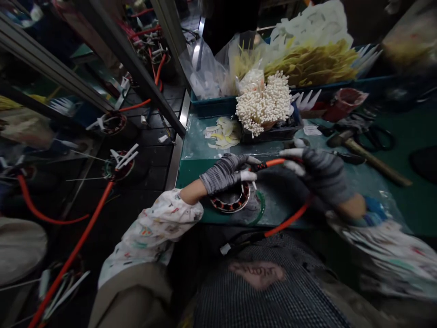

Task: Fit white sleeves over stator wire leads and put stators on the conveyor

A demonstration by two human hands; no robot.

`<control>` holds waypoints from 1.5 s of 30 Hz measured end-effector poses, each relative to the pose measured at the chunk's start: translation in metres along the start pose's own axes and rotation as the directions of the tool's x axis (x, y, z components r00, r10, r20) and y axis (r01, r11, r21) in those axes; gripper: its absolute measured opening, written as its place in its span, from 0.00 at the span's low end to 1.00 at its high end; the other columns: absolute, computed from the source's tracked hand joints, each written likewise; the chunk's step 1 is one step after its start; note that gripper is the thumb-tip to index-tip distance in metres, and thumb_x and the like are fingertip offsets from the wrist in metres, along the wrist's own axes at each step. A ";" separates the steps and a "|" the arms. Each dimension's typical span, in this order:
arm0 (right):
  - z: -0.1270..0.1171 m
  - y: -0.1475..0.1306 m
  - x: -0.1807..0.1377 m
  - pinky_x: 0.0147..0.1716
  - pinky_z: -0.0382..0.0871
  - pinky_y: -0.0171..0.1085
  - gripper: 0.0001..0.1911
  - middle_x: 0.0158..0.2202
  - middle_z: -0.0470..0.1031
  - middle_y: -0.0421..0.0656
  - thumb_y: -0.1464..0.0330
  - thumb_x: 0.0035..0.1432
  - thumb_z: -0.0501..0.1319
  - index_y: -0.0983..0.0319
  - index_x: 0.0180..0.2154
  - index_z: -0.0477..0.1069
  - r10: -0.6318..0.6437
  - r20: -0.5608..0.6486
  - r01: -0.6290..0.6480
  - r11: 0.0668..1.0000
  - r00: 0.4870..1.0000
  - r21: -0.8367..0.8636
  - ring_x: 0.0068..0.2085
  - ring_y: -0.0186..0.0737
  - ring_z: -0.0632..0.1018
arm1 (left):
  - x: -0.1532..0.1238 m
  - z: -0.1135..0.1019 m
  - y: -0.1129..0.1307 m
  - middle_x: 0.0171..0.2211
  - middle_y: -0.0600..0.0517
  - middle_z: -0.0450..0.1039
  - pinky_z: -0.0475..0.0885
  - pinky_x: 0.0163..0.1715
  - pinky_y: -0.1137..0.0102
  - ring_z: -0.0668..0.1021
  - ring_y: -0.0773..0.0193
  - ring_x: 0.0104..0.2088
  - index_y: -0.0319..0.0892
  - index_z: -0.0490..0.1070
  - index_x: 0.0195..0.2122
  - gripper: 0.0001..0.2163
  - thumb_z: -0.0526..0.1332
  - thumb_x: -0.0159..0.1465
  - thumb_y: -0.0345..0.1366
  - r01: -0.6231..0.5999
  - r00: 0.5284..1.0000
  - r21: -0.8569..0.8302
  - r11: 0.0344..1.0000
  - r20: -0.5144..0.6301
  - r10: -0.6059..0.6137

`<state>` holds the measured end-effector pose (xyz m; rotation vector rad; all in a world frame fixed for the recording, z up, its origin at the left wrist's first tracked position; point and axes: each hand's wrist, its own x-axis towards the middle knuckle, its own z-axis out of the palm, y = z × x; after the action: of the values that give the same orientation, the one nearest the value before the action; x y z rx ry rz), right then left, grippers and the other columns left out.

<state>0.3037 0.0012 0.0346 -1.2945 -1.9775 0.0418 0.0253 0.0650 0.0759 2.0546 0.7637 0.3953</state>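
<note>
Left hand and right hand each pinch the orange cable, holding a short stretch taut just above the coil ring, slack drooping lapward.

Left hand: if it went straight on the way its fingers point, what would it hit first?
Probably the right hand. The left hand points along the orange cable that both hands pinch, and the right hand sits next on that line, though depth is unclear.
</note>
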 end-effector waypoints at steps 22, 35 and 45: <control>-0.012 -0.061 -0.030 0.45 0.87 0.50 0.15 0.47 0.87 0.42 0.69 0.63 0.73 0.49 0.51 0.81 0.097 0.078 -0.122 0.887 0.992 0.445 0.45 0.51 0.88 | -0.033 0.043 0.018 0.50 0.48 0.86 0.73 0.61 0.51 0.83 0.52 0.53 0.45 0.80 0.54 0.29 0.62 0.68 0.65 -0.204 0.864 0.616 0.760 -0.252 0.436; 0.067 -0.094 0.011 0.45 0.80 0.53 0.12 0.39 0.75 0.44 0.57 0.77 0.52 0.50 0.46 0.72 0.464 -0.276 -0.185 0.728 0.842 0.660 0.40 0.50 0.80 | -0.059 0.004 -0.034 0.50 0.46 0.85 0.78 0.60 0.59 0.84 0.57 0.56 0.45 0.82 0.45 0.22 0.50 0.79 0.51 -0.179 0.824 0.366 0.913 -0.450 0.343; 0.056 -0.071 0.004 0.38 0.82 0.42 0.06 0.37 0.81 0.40 0.64 0.71 0.63 0.50 0.48 0.77 -0.169 0.143 0.005 0.663 0.975 0.749 0.36 0.42 0.82 | 0.059 -0.077 -0.125 0.62 0.44 0.80 0.70 0.69 0.57 0.80 0.50 0.61 0.44 0.81 0.57 0.19 0.68 0.64 0.29 0.428 0.872 0.333 0.840 -0.397 -0.287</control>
<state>0.2147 -0.0100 0.0259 -0.6509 -1.8535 0.8888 -0.0171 0.2053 0.0147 2.1810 1.5337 0.3910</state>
